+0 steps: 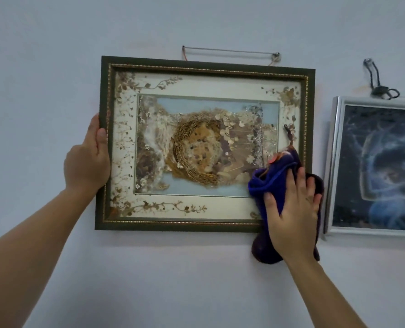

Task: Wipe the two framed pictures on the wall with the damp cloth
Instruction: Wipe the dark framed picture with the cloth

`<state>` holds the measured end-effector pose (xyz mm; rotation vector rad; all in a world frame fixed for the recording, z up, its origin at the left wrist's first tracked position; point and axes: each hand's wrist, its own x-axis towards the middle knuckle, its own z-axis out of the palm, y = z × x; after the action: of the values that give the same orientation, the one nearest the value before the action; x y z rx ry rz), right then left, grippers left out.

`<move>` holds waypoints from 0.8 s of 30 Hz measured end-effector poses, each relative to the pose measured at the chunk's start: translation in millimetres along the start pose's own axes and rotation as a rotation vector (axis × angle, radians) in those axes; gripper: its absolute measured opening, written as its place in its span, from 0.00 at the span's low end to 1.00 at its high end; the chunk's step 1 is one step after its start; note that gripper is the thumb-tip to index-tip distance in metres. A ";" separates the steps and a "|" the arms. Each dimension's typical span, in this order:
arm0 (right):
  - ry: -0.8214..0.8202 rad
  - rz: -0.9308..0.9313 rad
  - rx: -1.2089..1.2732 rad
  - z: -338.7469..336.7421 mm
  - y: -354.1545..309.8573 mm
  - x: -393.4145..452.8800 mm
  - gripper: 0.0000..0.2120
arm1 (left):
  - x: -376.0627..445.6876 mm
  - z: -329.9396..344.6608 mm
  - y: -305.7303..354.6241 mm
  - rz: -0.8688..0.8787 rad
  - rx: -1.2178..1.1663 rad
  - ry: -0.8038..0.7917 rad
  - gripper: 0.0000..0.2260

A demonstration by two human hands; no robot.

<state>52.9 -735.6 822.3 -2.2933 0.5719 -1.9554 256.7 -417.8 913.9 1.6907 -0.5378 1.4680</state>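
The left hand (87,162) gripped the green frame (203,65) at nine o'clock; the right hand (291,209), fingers spread flat, pressed the blue cloth (265,183) at four o'clock.

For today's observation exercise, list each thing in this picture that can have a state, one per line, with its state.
Dark green framed picture: hanging, slightly tilted, being wiped.
Silver framed picture: hanging, untouched.
Purple cloth: bunched, pressed on the green frame's lower right corner.
Left hand: gripping the green frame's left edge.
Right hand: flat on the cloth.
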 end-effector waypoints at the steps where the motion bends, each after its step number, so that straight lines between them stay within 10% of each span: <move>1: 0.004 0.017 0.005 2.8 2.2 -10.7 0.33 | -0.7 0.5 0.4 -0.003 -0.003 -0.001 0.21; 12: 0.199 0.060 0.328 30.1 -9.2 -73.2 0.19 | 0.0 1.0 0.7 -0.014 -0.005 0.020 0.20; 24: -0.115 -0.276 0.345 71.0 -184.3 -113.9 0.16 | -0.7 -1.8 -5.7 0.061 -0.047 -0.018 0.21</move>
<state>150.5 -540.4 756.1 -2.3326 -0.0953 -1.8306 259.7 -413.2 911.6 1.6658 -0.6337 1.4731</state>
